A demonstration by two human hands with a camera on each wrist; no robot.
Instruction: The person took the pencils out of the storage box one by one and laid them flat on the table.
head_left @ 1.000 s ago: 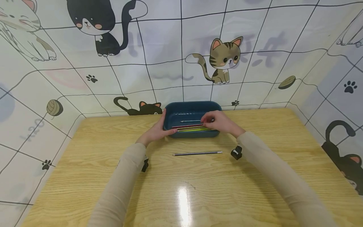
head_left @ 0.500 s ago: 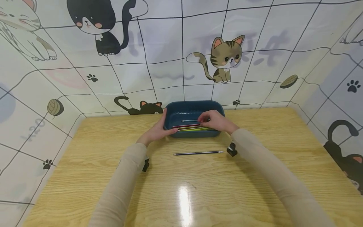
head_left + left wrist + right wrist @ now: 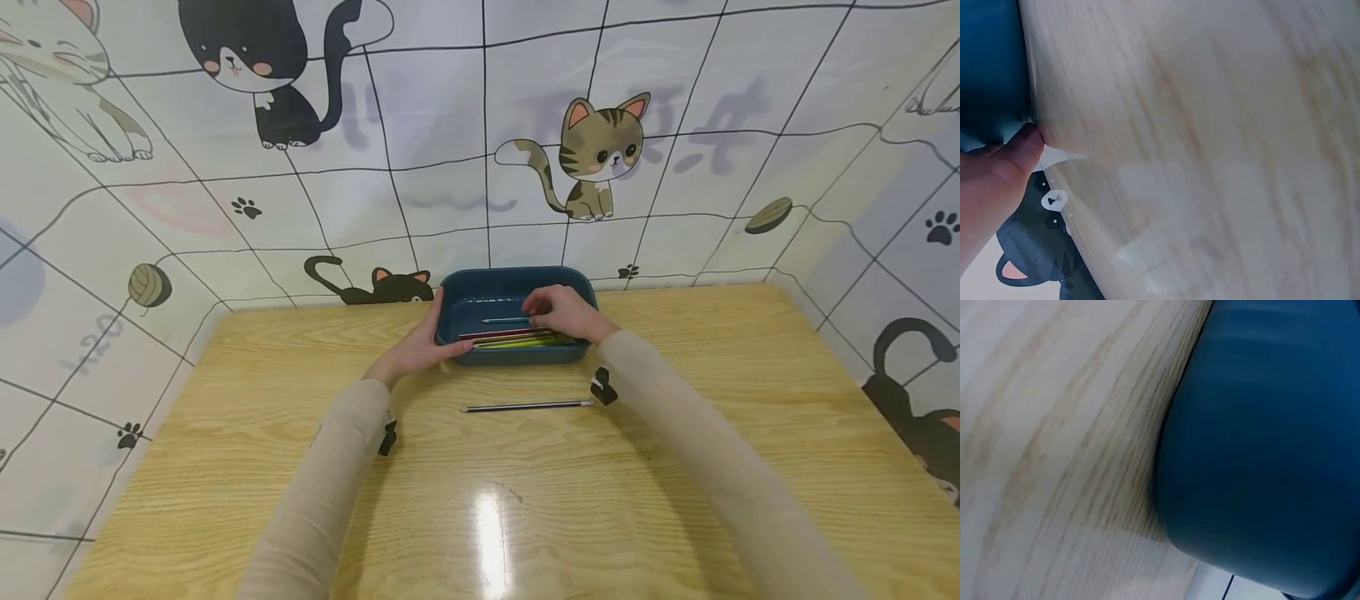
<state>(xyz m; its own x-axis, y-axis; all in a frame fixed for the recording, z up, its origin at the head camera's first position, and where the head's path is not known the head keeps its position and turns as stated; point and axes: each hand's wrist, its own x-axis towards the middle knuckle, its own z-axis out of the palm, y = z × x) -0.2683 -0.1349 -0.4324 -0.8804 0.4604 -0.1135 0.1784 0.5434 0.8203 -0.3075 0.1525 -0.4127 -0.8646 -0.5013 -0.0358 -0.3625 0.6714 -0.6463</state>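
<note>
A dark blue plastic bin (image 3: 495, 354) stands at the back of the table. My left hand (image 3: 416, 346) grips its left end, thumb over the front corner of the rim; the left wrist view shows fingertips against the bin's lower edge (image 3: 997, 81). Inside, my right hand (image 3: 566, 312) has its fingers curled at the right end of a grey pencil (image 3: 504, 320), which it partly hides. Several coloured pencils (image 3: 510, 339), dark red to yellow, lie along the bin's front side. In the right wrist view the bin's outer wall (image 3: 1260, 444) fills the right half, with no fingers visible.
A dark striped pencil (image 3: 525, 407) with a white end lies on the wooden table (image 3: 420, 500) in front of the bin. Behind the bin rises a wall covering (image 3: 435, 200) with printed cats. Each wrist carries a small black device.
My right hand has shifted slightly left inside the bin, along the grey pencil. The left hand keeps its grip, and the pencil on the table stays put.
</note>
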